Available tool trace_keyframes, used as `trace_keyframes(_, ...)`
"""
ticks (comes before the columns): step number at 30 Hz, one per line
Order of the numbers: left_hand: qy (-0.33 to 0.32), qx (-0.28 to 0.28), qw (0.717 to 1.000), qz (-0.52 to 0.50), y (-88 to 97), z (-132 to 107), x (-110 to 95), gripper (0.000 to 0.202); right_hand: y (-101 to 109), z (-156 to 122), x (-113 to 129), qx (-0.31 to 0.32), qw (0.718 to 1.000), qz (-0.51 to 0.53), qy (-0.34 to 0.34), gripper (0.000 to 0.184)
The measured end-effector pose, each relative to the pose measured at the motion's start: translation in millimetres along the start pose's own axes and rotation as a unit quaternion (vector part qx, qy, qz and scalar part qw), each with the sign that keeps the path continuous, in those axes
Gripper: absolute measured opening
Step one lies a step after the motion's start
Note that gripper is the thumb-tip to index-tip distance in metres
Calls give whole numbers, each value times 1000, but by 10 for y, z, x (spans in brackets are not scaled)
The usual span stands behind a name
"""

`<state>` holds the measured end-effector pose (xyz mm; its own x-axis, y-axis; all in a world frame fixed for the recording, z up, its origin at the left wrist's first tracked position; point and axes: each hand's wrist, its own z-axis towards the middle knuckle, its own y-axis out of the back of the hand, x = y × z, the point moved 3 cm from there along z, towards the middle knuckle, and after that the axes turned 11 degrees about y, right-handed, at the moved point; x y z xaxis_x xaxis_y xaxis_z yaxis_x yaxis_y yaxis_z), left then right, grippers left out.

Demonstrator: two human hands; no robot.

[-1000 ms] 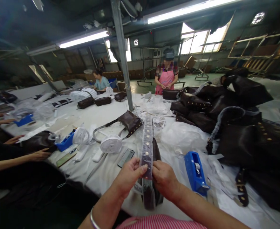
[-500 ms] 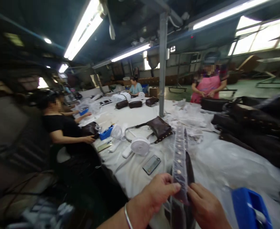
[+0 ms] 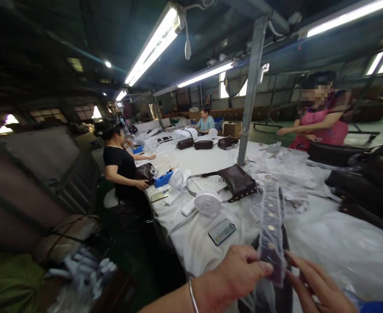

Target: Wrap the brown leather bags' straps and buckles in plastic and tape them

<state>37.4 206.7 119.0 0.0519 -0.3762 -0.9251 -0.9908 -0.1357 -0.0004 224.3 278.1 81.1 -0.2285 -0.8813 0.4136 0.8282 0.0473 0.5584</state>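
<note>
Right of the flat grey smartphone (image 3: 222, 231), the right hand (image 3: 321, 284) had loosened, fingers now parted beside the plastic-wrapped, gold-studded dark brown leather strap (image 3: 271, 234) that the left hand (image 3: 238, 271) kept pinched beneath its thumb.

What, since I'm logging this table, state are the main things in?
Studded strap: plastic-wrapped, held by the left hand
Right hand: fingers parted, at the strap's edge
Phone: lying flat
Brown handbag: lying, its own strap looped out
Round fan: running or not, cannot tell
Tube lights: lit
</note>
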Motion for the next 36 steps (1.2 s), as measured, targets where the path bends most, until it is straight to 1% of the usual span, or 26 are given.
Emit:
trace_keyframes(2,-77,-60,991,88,31,-36,-110,10,12,0,-5,16,986,64,-155,37)
trace_keyframes(4,-144,-87,974,154,1,-70,-146,8,-23,31,96,58,941,177,-284,40)
trace_keyframes(6,-188,-85,958,201,-71,-86,-110,13,-71,105,240,52,885,280,-368,44)
trace_keyframes(7,-204,-82,951,218,-108,-84,-76,16,-100,143,293,42,862,303,-405,44)
trace_keyframes(9,-229,-84,941,234,-151,-64,-7,21,-148,208,346,-14,826,348,-443,40)
trace_keyframes(11,-242,-79,938,238,-143,-28,36,20,-164,237,351,-60,821,369,-432,34)
trace_keyframes(12,-238,-62,941,230,-122,-9,44,19,-155,239,352,-70,830,367,-413,30)
trace_keyframes(13,-224,-27,951,210,-95,12,46,16,-138,235,357,-69,848,357,-386,26)
trace_keyframes(14,-194,24,966,171,-64,31,46,15,-114,227,368,-61,870,338,-353,23)
trace_keyframes(15,-143,85,980,110,-34,49,50,18,-88,218,383,-50,894,312,-316,19)
trace_keyframes(16,-78,141,986,35,-8,62,59,24,-64,210,402,-35,918,284,-274,15)
trace_keyframes(17,-11,184,982,-38,10,71,73,31,-48,203,424,-16,939,257,-228,12)
trace_keyframes(18,48,209,972,-98,19,79,91,37,-39,198,447,1,957,231,-176,12)
trace_keyframes(20,118,208,958,-161,12,101,135,40,-38,184,483,25,982,171,-73,16)
trace_keyframes(22,132,188,958,-169,-30,127,177,38,-45,167,495,34,994,102,9,23)
trace_keyframes(23,132,177,960,-173,-55,138,194,38,-46,160,491,36,996,71,32,26)
trace_keyframes(25,120,150,966,-173,-91,147,208,36,-33,154,468,45,997,52,36,27)
trace_keyframes(27,97,122,975,-161,-95,132,193,31,-10,157,434,60,990,123,-19,18)
trace_keyframes(28,70,103,983,-132,-84,116,174,27,-5,155,414,66,976,192,-73,16)
trace_keyframes(29,30,80,993,-82,-70,93,150,22,-9,145,393,68,949,273,-142,21)
trace_keyframes(30,-20,56,998,-15,-60,66,125,19,-26,126,377,64,907,352,-220,28)
trace_keyframes(31,-75,30,995,61,-58,34,106,17,-52,100,367,53,857,416,-297,34)
trace_keyframes(33,-174,-16,967,187,-77,-30,100,21,-116,46,365,15,764,490,-418,39)
trace_keyframes(34,-204,-32,954,218,-89,-55,114,22,-144,29,369,-9,735,503,-454,39)
trace_keyframes(35,-225,-44,946,231,-97,-73,132,22,-164,22,374,-34,720,506,-474,38)
trace_keyframes(36,-235,-52,942,234,-97,-83,149,22,-176,24,382,-56,715,504,-481,37)
